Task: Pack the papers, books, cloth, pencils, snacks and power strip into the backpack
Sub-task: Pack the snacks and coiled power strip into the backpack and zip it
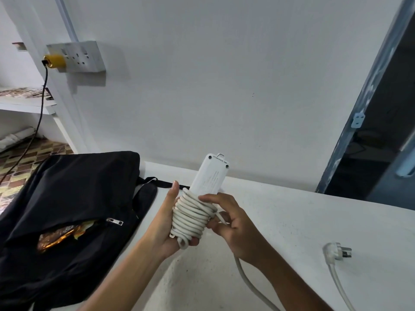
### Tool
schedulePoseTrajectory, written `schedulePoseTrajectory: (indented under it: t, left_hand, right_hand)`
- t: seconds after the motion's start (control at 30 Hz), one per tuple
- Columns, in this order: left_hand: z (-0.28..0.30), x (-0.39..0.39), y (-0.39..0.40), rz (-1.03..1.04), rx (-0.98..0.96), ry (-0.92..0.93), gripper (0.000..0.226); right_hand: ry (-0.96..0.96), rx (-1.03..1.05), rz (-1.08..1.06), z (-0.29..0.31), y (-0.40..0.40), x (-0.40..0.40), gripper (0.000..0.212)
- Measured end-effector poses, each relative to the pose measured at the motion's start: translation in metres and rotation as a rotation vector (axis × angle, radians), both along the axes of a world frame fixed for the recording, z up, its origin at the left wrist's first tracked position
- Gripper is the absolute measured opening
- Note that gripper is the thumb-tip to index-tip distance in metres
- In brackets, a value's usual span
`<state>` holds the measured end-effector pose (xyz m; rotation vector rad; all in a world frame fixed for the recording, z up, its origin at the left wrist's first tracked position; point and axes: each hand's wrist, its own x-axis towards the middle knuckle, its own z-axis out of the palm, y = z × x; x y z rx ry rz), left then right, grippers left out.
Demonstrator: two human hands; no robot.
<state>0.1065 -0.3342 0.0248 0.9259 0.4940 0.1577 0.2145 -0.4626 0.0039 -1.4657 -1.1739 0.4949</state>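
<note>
power strip (207, 177) held above the white counter (314, 221), back face up, just right of the black backpack (74, 198). left hand (167, 223) clamped round the lower body and the wound coils, thumb up along the left side. right hand (233, 227) closed on the cable (190, 216) at the right of the coil, fingers pinching the strand where it leaves the wrap. loose tail runs down under the right wrist and off the bottom edge; plug (336, 251) lies on the counter well apart to the right, its cable also running off frame.

handling, judged: strip body rigid plastic, light to moderate wt, smooth, could slip if gripped bare. cable thick, round, springy; coils likely to unwind if tension drops. best hold is across the coils w/ body inside, as the left hand has it. plug end needs tucking or it'll dangle and snag on the zip.

backpack lies flat, front pocket zip (114, 221) part open, shiny orange-brown snack wrapper (56, 239) visible inside. main opening not seen.

writing: several lines of small grey print on the strip's back, plus a moulded line near the top between two screws; too small to read. no brand legible. wrapper print not legible.

wall socket (76, 56) upper left carries a yellow adapter w/ a black lead.
</note>
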Motion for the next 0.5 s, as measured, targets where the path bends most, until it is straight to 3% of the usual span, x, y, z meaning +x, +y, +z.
schedulePoseTrajectory:
  t: [0.17,0.23,0.3,0.4,0.5]
  left_hand:
    - [0.002,0.001,0.0,0.043,0.009,0.089,0.05]
    - [0.004,0.003,0.003,0.067,0.042,0.077,0.047]
    - [0.011,0.005,0.007,0.137,0.147,0.031,0.045]
    - [0.021,0.004,0.027,0.359,0.534,-0.011,0.046]
    - [0.021,-0.002,0.062,0.524,0.996,0.084,0.05]
  right_hand:
    - [0.062,-0.028,0.055,0.01,-0.005,0.002,0.059]
    - [-0.005,-0.045,0.003,0.012,-0.005,0.0,0.061]
    - [0.107,-0.086,-0.125,0.013,-0.003,-0.001,0.06]
    - [0.434,-0.226,-0.111,0.018,-0.013,0.003,0.039]
    - [0.367,-0.408,0.031,0.022,-0.032,0.01,0.019]
